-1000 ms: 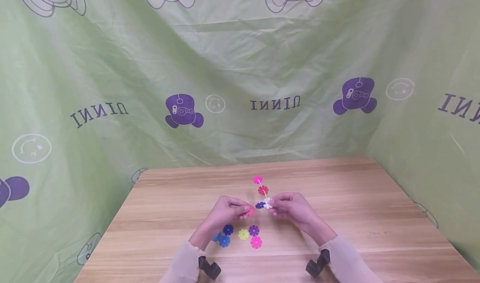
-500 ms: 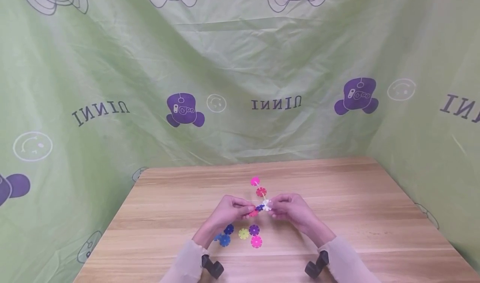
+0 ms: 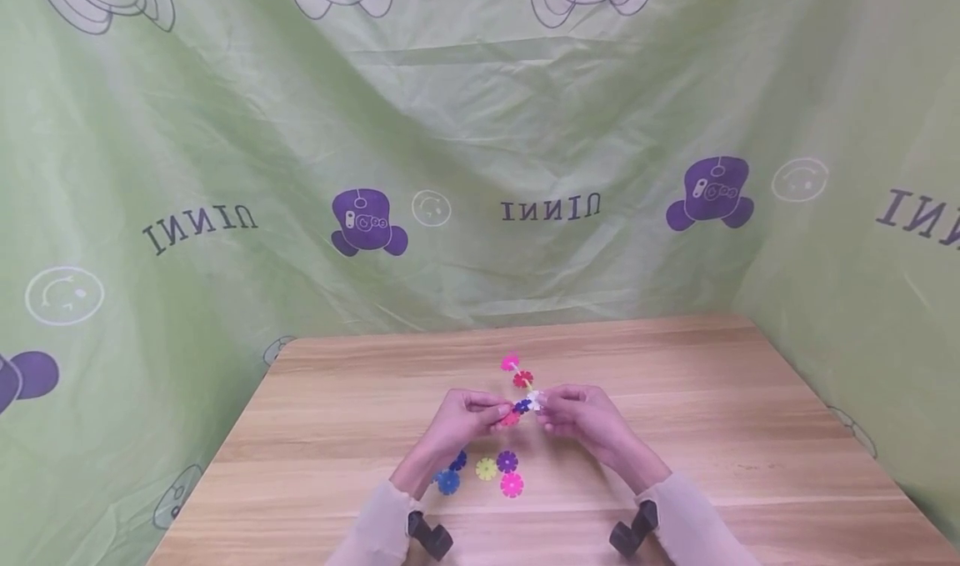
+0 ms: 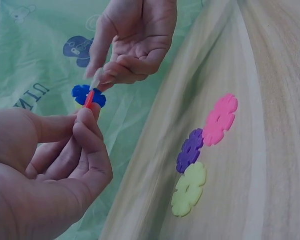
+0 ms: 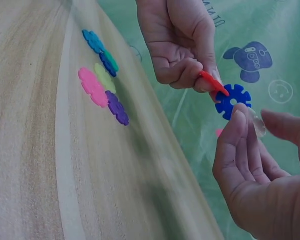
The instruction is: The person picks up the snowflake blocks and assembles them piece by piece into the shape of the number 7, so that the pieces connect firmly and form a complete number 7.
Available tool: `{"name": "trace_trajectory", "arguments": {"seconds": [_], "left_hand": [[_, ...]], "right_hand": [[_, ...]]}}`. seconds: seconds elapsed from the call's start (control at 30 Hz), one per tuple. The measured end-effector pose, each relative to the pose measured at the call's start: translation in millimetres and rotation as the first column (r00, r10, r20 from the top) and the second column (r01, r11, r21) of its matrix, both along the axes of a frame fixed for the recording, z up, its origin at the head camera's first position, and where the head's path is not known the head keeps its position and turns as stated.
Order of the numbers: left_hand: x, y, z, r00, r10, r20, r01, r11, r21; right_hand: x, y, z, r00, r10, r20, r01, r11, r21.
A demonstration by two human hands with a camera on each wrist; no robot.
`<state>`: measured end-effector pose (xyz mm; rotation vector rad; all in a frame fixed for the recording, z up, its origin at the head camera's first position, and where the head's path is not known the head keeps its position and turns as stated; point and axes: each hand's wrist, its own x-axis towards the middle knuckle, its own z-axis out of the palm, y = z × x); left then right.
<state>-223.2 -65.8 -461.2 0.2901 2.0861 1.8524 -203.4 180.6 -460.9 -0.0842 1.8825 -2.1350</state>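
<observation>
Over the table, my left hand [image 3: 465, 420] pinches a coral-red snowflake disc [image 5: 213, 83] between thumb and forefinger. Its edge meets a notched blue disc [image 5: 233, 101] at an angle, right at the rim. My right hand [image 3: 588, 420] holds a white disc [image 3: 535, 400] by its edge, and the blue disc is joined to that one. From the white disc a linked chain runs up and away, through a red disc [image 3: 522, 379] to a bright pink disc [image 3: 510, 363] at its far end. In the left wrist view, my fingers hide most of the coral disc.
Loose discs lie on the wooden table [image 3: 337, 399] nearer me: yellow [image 4: 188, 190], purple [image 4: 189, 150], pink [image 4: 220, 120]. Left of them is a cluster with a light blue disc [image 3: 448, 483] and a dark blue disc [image 3: 458, 461]. A green printed cloth [image 3: 480, 132] hangs behind.
My left hand has brought the coral disc rightward until it meets the blue disc. Both hands have then risen slightly with the chain. The right hand keeps its hold on the white disc.
</observation>
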Motion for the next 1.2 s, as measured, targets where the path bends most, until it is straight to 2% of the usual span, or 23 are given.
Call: {"name": "trace_trajectory", "arguments": {"seconds": [0.23,0.5,0.6,0.73,0.83,1.0,1.2], "left_hand": [[1.1,7.3,-3.4,0.999,0.047,-0.011,-0.047,0.998,0.037],[3.8,17.7,-7.0,0.998,0.043,-0.039,-0.042,0.998,0.038],[4.8,16.4,-5.3,0.997,0.039,-0.062,-0.039,0.999,0.004],[1.2,5.0,-0.2,0.990,0.035,-0.139,-0.047,0.995,-0.090],[-3.9,-8.6,4.6,0.980,0.044,-0.195,-0.079,0.981,-0.178],[-8.8,-33.6,9.6,0.971,0.051,-0.233,-0.122,0.946,-0.302],[-7.1,-58.7,1.4,0.951,-0.018,-0.309,-0.131,0.882,-0.453]], "right_hand": [[3.9,-6.6,-6.5,0.994,0.111,-0.009,-0.111,0.994,0.014],[8.6,-13.4,-7.3,0.996,0.092,0.012,-0.091,0.995,-0.045],[8.8,-13.8,-8.1,0.996,0.083,0.011,-0.083,0.996,-0.043],[6.9,-13.4,-9.6,0.997,0.074,0.008,-0.074,0.997,-0.032],[4.9,-12.6,-9.9,0.998,0.064,0.007,-0.064,0.998,-0.019],[3.1,-12.0,-8.9,0.998,0.057,0.015,-0.057,0.998,-0.015],[3.3,-12.2,-9.4,0.998,0.051,0.026,-0.051,0.999,-0.008]]}}
